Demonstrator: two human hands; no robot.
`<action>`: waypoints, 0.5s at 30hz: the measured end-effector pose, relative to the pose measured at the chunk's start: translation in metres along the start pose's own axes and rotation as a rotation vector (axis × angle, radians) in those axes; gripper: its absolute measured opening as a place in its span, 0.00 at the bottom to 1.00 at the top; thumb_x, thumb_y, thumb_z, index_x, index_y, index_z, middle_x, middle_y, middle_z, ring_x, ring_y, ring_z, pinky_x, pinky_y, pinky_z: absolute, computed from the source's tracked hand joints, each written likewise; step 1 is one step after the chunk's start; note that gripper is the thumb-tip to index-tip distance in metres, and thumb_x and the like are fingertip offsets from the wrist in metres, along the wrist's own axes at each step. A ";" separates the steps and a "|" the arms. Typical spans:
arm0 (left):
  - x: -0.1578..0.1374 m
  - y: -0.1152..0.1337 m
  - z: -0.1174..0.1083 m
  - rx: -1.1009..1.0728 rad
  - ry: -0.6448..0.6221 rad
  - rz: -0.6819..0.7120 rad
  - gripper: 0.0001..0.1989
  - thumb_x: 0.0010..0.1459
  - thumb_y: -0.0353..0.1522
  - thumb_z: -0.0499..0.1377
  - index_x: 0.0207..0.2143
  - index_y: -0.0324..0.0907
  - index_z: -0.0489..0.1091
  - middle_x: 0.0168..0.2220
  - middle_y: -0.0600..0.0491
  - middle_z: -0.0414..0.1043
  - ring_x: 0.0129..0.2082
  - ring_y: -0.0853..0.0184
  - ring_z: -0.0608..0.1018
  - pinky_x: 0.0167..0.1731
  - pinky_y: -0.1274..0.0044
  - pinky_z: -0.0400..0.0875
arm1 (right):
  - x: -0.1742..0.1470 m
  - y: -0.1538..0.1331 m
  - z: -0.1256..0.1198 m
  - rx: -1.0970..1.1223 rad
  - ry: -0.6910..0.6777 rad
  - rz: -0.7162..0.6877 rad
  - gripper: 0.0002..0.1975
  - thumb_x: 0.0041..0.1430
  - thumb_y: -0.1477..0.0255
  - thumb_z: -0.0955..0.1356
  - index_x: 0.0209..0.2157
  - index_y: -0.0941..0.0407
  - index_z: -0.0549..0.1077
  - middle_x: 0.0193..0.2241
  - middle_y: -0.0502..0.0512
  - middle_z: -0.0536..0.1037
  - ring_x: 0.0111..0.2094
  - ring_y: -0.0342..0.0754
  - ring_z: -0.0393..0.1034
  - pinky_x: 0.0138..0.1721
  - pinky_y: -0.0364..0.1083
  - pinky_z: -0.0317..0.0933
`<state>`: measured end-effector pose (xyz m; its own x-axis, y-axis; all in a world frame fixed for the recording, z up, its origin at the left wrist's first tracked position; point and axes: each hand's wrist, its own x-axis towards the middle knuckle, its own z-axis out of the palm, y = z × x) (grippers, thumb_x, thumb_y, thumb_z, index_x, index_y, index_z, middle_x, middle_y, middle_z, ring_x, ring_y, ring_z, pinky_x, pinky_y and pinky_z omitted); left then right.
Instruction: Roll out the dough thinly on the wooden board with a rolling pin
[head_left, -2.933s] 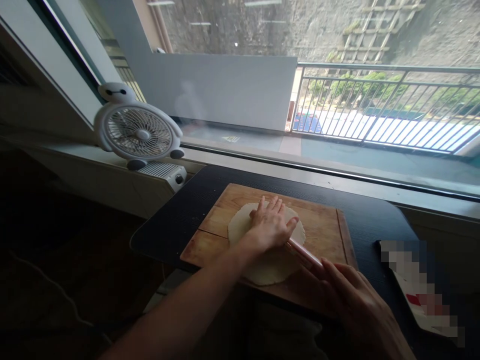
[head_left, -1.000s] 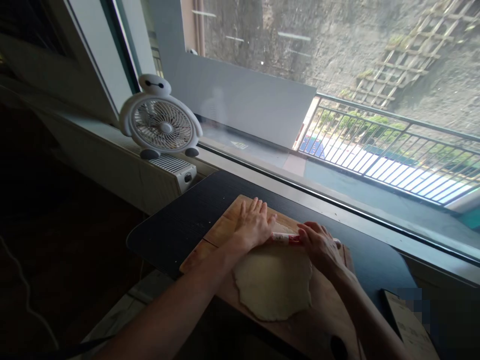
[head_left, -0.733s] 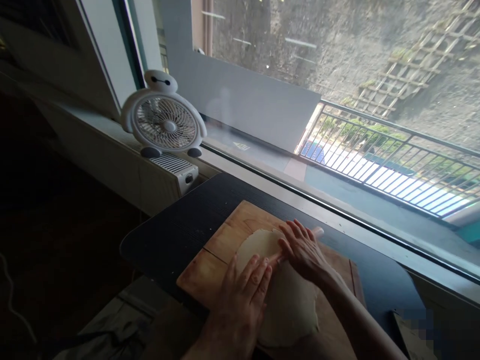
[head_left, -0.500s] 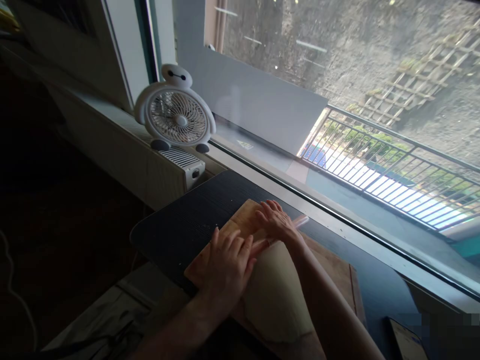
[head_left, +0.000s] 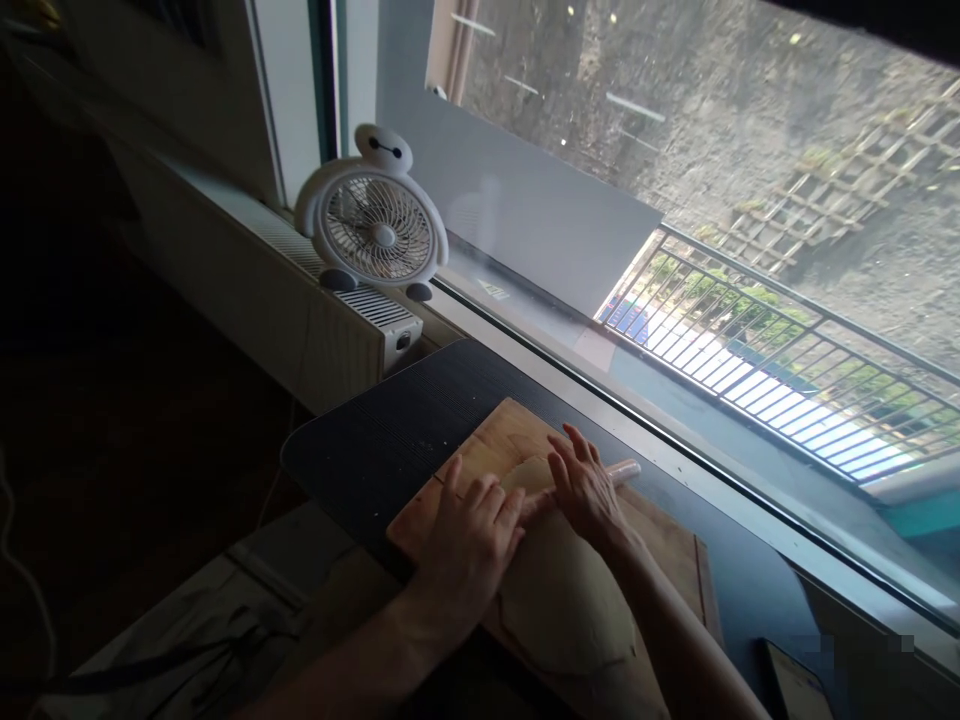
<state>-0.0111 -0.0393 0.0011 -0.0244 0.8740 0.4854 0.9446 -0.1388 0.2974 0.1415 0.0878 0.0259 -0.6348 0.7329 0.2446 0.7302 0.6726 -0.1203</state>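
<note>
A pale sheet of rolled dough (head_left: pixel 566 600) lies on a wooden board (head_left: pixel 504 428). Across the dough runs a rolling pin (head_left: pixel 538 506), its far end sticking out past my right hand. My left hand (head_left: pixel 471 528) rests over the near end of the pin, its fingers stretched forward. Over the pin farther along, my right hand (head_left: pixel 589 492) has its fingers spread and slightly raised, palm side down. Both hands cover parts of the pin. A strip of dough shows beyond it, toward the window.
The board sits on a dark table (head_left: pixel 390 420) beside a large window. A white fan (head_left: pixel 382 235) stands on a radiator (head_left: pixel 330 340) at the table's far left. A phone (head_left: pixel 795 680) lies near the table's right edge.
Both hands and the rolling pin have moved back toward me over the dough, baring more dough beyond the pin. The right hand's fingers are more raised. The view has shifted slightly.
</note>
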 end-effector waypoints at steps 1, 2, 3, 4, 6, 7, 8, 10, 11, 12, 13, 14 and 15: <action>-0.005 -0.010 -0.008 0.004 0.001 -0.014 0.16 0.61 0.31 0.51 0.51 0.43 0.68 0.41 0.50 0.73 0.48 0.60 0.71 0.59 0.53 0.48 | 0.007 -0.009 -0.004 0.028 0.006 -0.009 0.21 0.68 0.64 0.53 0.56 0.57 0.64 0.60 0.62 0.59 0.59 0.56 0.55 0.54 0.57 0.59; -0.016 -0.021 -0.017 0.005 0.002 -0.019 0.15 0.61 0.32 0.52 0.50 0.44 0.68 0.42 0.51 0.73 0.48 0.61 0.71 0.59 0.54 0.48 | 0.007 -0.019 -0.009 0.049 0.007 -0.038 0.21 0.68 0.64 0.54 0.56 0.56 0.64 0.60 0.62 0.59 0.58 0.56 0.56 0.52 0.56 0.61; -0.031 -0.033 -0.026 0.005 0.018 -0.023 0.15 0.61 0.32 0.52 0.50 0.45 0.68 0.42 0.52 0.73 0.47 0.62 0.71 0.59 0.55 0.49 | -0.001 -0.028 -0.014 0.059 0.005 -0.076 0.20 0.67 0.64 0.56 0.55 0.55 0.64 0.60 0.61 0.58 0.57 0.56 0.57 0.50 0.56 0.62; -0.050 -0.046 -0.034 0.005 0.012 0.005 0.16 0.60 0.33 0.53 0.51 0.47 0.67 0.43 0.53 0.73 0.47 0.62 0.71 0.59 0.57 0.51 | -0.013 -0.037 -0.018 0.058 0.004 -0.110 0.19 0.67 0.65 0.57 0.55 0.54 0.65 0.60 0.60 0.59 0.56 0.56 0.58 0.48 0.55 0.63; -0.090 -0.068 -0.045 0.012 -0.020 0.077 0.20 0.58 0.37 0.57 0.53 0.50 0.64 0.45 0.55 0.73 0.47 0.63 0.72 0.57 0.62 0.54 | -0.039 -0.052 -0.021 0.054 -0.015 -0.137 0.16 0.66 0.67 0.59 0.53 0.52 0.66 0.56 0.59 0.64 0.52 0.55 0.61 0.43 0.54 0.64; -0.107 -0.077 -0.048 0.011 -0.024 0.067 0.22 0.57 0.38 0.58 0.54 0.51 0.64 0.46 0.55 0.73 0.48 0.63 0.72 0.57 0.63 0.55 | -0.048 -0.058 -0.020 0.068 -0.028 -0.132 0.15 0.65 0.67 0.59 0.51 0.51 0.67 0.53 0.59 0.67 0.49 0.54 0.63 0.40 0.52 0.65; -0.120 -0.083 -0.050 -0.001 -0.009 0.056 0.22 0.57 0.39 0.57 0.54 0.51 0.63 0.46 0.56 0.73 0.48 0.62 0.72 0.57 0.63 0.55 | -0.050 -0.062 -0.016 0.098 -0.036 -0.123 0.14 0.65 0.67 0.59 0.49 0.51 0.69 0.48 0.58 0.69 0.45 0.53 0.65 0.38 0.51 0.64; -0.132 -0.089 -0.050 -0.028 -0.001 0.019 0.23 0.56 0.41 0.57 0.54 0.51 0.63 0.45 0.55 0.73 0.47 0.62 0.73 0.57 0.63 0.55 | -0.034 -0.066 -0.004 0.185 0.016 -0.087 0.14 0.65 0.66 0.59 0.46 0.52 0.71 0.42 0.57 0.71 0.42 0.50 0.66 0.38 0.49 0.64; -0.131 -0.089 -0.048 -0.040 -0.001 0.009 0.23 0.56 0.42 0.57 0.55 0.50 0.62 0.44 0.55 0.74 0.46 0.62 0.73 0.57 0.62 0.55 | -0.016 -0.066 0.003 0.227 0.079 -0.050 0.14 0.66 0.66 0.58 0.45 0.52 0.71 0.41 0.57 0.71 0.42 0.50 0.65 0.39 0.49 0.63; -0.127 -0.088 -0.045 -0.048 0.001 0.003 0.24 0.56 0.42 0.58 0.55 0.50 0.62 0.44 0.54 0.74 0.45 0.63 0.74 0.57 0.62 0.55 | 0.005 -0.066 0.010 0.261 0.152 -0.010 0.15 0.66 0.65 0.57 0.45 0.53 0.72 0.41 0.57 0.70 0.43 0.50 0.65 0.41 0.49 0.63; -0.121 -0.086 -0.043 -0.052 0.007 0.005 0.24 0.56 0.42 0.58 0.55 0.49 0.62 0.43 0.54 0.74 0.44 0.63 0.74 0.57 0.62 0.56 | 0.028 -0.066 0.017 0.283 0.214 0.033 0.16 0.67 0.65 0.56 0.45 0.54 0.72 0.42 0.57 0.70 0.44 0.50 0.65 0.43 0.50 0.62; -0.115 -0.085 -0.041 -0.052 0.020 0.007 0.25 0.55 0.41 0.59 0.55 0.49 0.61 0.42 0.54 0.74 0.42 0.64 0.75 0.56 0.63 0.57 | 0.049 -0.066 0.022 0.293 0.232 0.051 0.17 0.67 0.65 0.56 0.45 0.54 0.71 0.43 0.57 0.70 0.45 0.50 0.65 0.43 0.50 0.62; -0.110 -0.083 -0.040 -0.050 0.036 0.007 0.25 0.55 0.40 0.59 0.55 0.48 0.61 0.41 0.55 0.74 0.41 0.64 0.75 0.55 0.63 0.57 | 0.065 -0.067 0.025 0.290 0.227 0.039 0.17 0.67 0.65 0.56 0.46 0.54 0.71 0.44 0.58 0.70 0.46 0.50 0.64 0.44 0.50 0.62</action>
<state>-0.1000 -0.1428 -0.0447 -0.0304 0.8555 0.5169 0.9275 -0.1687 0.3337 0.0446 0.0929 0.0257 -0.5119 0.7390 0.4379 0.6298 0.6696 -0.3938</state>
